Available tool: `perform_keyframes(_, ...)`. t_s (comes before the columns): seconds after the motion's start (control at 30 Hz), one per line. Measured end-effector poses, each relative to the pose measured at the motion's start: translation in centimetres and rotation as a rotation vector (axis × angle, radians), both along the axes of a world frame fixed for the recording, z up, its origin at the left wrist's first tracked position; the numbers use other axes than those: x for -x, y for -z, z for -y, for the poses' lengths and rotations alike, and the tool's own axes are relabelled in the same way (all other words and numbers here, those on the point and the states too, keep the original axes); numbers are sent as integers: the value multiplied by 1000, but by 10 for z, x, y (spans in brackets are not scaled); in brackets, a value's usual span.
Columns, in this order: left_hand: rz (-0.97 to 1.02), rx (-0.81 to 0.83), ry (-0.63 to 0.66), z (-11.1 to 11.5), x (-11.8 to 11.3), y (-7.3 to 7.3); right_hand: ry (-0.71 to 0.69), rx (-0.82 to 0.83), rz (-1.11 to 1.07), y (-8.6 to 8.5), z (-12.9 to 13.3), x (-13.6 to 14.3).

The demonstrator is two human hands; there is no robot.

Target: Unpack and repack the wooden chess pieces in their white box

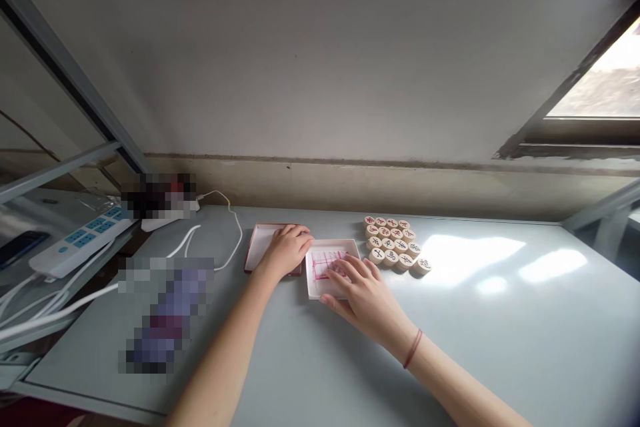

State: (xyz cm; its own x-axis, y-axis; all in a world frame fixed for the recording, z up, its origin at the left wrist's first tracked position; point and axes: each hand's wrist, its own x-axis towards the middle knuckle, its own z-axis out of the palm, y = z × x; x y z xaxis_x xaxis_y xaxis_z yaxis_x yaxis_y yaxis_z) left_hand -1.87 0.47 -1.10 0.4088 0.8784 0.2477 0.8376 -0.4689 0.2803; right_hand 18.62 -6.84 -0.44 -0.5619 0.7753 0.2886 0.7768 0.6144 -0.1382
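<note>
On the grey table stand two shallow boxes side by side. My left hand (289, 250) lies over the right edge of the left box (261, 243), which has a red rim and a white inside; its fingers stretch toward the other box. My right hand (363, 287) rests over the right box (314, 285), fingers apart, the thumb near its front edge. Pink lines form a grid on that box's floor, partly hidden by the fingers. Beside it sit several round wooden Chinese chess pieces (391, 243) in rows, marked with red and black characters.
At the left, a white power strip (83, 240) with blue sockets trails white cables (237, 230). A blurred purple object (173, 317) lies at the table's left. A wall (320, 80) rises behind the table (490, 340). A metal frame post (65, 60) stands at the left.
</note>
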Motion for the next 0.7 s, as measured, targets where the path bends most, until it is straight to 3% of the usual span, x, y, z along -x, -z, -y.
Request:
perform_keyframes(0.53,3,54,-50,13,-3,-3,8,-1,-26,-4,5,-2)
perform_keyframes(0.7,27,87,-47,8,5,3,119,-76,-75,-15,-23,-15)
